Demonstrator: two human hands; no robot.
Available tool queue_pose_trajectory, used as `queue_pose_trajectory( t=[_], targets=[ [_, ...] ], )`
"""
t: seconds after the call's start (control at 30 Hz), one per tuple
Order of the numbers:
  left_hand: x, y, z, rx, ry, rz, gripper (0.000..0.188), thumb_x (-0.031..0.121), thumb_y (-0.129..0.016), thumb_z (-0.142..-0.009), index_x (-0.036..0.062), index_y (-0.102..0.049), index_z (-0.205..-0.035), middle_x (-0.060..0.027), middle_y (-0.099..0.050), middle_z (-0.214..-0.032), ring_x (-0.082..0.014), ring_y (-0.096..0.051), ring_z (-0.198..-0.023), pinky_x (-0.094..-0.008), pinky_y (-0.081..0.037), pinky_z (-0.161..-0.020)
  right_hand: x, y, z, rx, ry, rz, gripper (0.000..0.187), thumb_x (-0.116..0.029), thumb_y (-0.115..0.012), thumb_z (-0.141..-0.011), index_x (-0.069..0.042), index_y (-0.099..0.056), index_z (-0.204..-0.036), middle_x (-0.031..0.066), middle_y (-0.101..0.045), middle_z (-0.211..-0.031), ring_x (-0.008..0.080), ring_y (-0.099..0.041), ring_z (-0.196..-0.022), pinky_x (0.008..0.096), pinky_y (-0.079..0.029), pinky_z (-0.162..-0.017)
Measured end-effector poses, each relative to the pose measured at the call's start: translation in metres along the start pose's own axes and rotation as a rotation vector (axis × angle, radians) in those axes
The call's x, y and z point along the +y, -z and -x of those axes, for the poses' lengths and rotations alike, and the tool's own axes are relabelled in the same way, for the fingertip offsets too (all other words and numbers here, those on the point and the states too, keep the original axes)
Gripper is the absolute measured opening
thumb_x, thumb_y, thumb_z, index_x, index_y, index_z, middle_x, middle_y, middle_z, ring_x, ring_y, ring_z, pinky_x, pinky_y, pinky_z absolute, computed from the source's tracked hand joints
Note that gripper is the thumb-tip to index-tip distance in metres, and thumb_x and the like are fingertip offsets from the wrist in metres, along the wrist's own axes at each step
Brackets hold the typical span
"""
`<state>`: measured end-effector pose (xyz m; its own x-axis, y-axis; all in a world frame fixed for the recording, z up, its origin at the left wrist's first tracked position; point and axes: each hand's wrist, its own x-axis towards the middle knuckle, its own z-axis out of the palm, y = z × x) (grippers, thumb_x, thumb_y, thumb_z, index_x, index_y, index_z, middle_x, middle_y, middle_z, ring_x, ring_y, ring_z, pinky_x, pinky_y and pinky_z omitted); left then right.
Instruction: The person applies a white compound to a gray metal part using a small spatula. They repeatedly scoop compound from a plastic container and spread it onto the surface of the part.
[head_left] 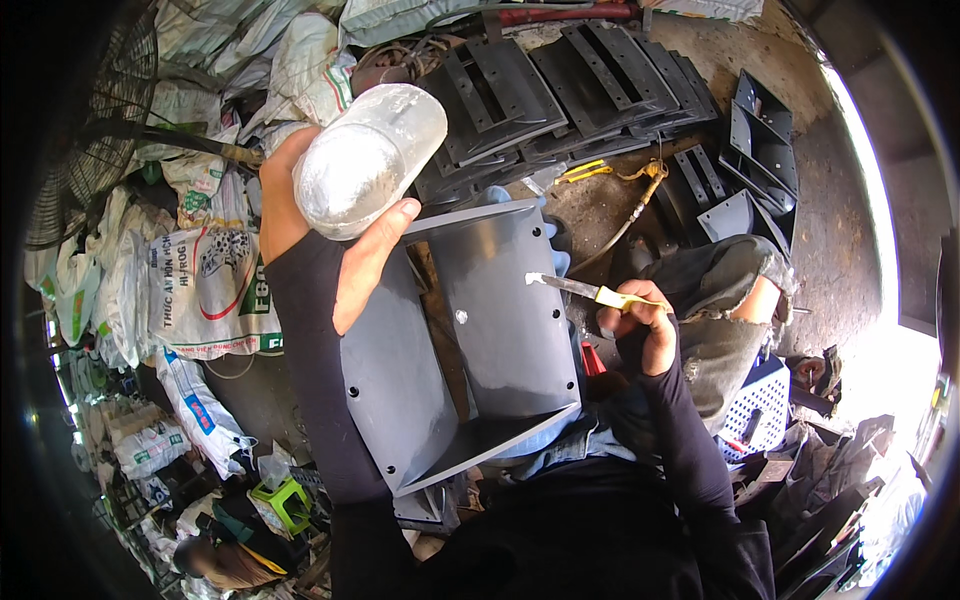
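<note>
- Out past the R hand (645, 325), a thin blade (572, 287) points left w/ white goo (535, 279) on its tip. R fingers pinch its yellow handle (618, 298), prob. so small moves can steer the tip.
- L hand (362, 270) is curled round a clear tub (400, 135), thumb on one side, fingers on the other. White smears show on it. Held up high, I'd guess, b/c that keeps it off the work but close by.
- Btwn both hands, lower down, is the big grey trough (505, 345). Looks like it rests on the lap, prob. so it needs less hand help. Can't tell if the L sleeve (325, 400) touches it.
- Left of the R fingers, past the blade tip, a white dab (461, 317) sits on the trough's inner face.
- Up beyond both hands, more grey parts (610, 75) lie piled, maybe to save room.
</note>
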<state>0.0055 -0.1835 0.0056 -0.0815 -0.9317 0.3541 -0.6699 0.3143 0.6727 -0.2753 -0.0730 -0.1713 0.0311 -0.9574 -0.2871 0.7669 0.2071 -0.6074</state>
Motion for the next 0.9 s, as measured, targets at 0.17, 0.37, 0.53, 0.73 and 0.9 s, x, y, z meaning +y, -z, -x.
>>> queue_pose_trajectory(
  t=[0.17,0.37,0.53,0.73,0.9],
  targets=[
    [-0.001,0.001,-0.001,-0.013,0.043,0.008,0.077,0.007,-0.084,-0.071,-0.0023,-0.038,-0.132,-0.0149,-0.055,-0.115,-0.0206,-0.057,-0.106,-0.0329,-0.048,-0.091,0.000,-0.001,0.002,0.019,0.006,-0.029,0.025,-0.013,-0.055,-0.083,0.006,-0.058,-0.099,0.0157,-0.061,-0.077,0.0237,-0.057,-0.069,0.0354,-0.047,-0.067],
    [-0.001,0.001,0.000,-0.008,0.044,-0.002,0.078,0.006,-0.084,-0.070,-0.0019,-0.037,-0.132,-0.0153,-0.055,-0.116,-0.0214,-0.058,-0.106,-0.0333,-0.048,-0.091,-0.005,0.001,-0.001,0.026,0.003,-0.044,0.026,-0.018,-0.056,-0.088,0.006,-0.058,-0.098,0.0150,-0.061,-0.076,0.0238,-0.056,-0.066,0.0368,-0.047,-0.065],
    [-0.001,0.000,-0.001,-0.013,0.066,-0.010,0.077,0.005,-0.084,-0.071,-0.0012,-0.037,-0.132,-0.0151,-0.055,-0.116,-0.0208,-0.058,-0.106,-0.0331,-0.047,-0.091,0.000,0.003,-0.006,-0.031,-0.013,-0.022,0.027,-0.022,-0.051,-0.094,0.003,-0.055,-0.101,0.0135,-0.059,-0.077,0.0223,-0.055,-0.069,0.0372,-0.045,-0.070],
    [0.000,0.000,-0.001,-0.013,0.068,0.016,0.077,0.004,-0.084,-0.071,-0.0015,-0.038,-0.132,-0.0147,-0.056,-0.116,-0.0201,-0.058,-0.105,-0.0326,-0.047,-0.091,0.007,0.009,-0.007,-0.067,0.015,0.018,0.023,-0.019,-0.054,-0.093,0.002,-0.055,-0.101,0.0139,-0.060,-0.080,0.0222,-0.056,-0.072,0.0376,-0.045,-0.072],
    [0.001,0.001,-0.002,-0.020,0.001,-0.005,0.076,0.003,-0.083,-0.071,-0.0023,-0.038,-0.131,-0.0146,-0.056,-0.116,-0.0202,-0.058,-0.105,-0.0323,-0.047,-0.091,0.007,0.010,-0.007,-0.084,0.053,0.029,0.022,-0.018,-0.053,-0.093,0.003,-0.054,-0.102,0.0140,-0.059,-0.079,0.0224,-0.056,-0.073,0.0378,-0.045,-0.073]
  ],
)
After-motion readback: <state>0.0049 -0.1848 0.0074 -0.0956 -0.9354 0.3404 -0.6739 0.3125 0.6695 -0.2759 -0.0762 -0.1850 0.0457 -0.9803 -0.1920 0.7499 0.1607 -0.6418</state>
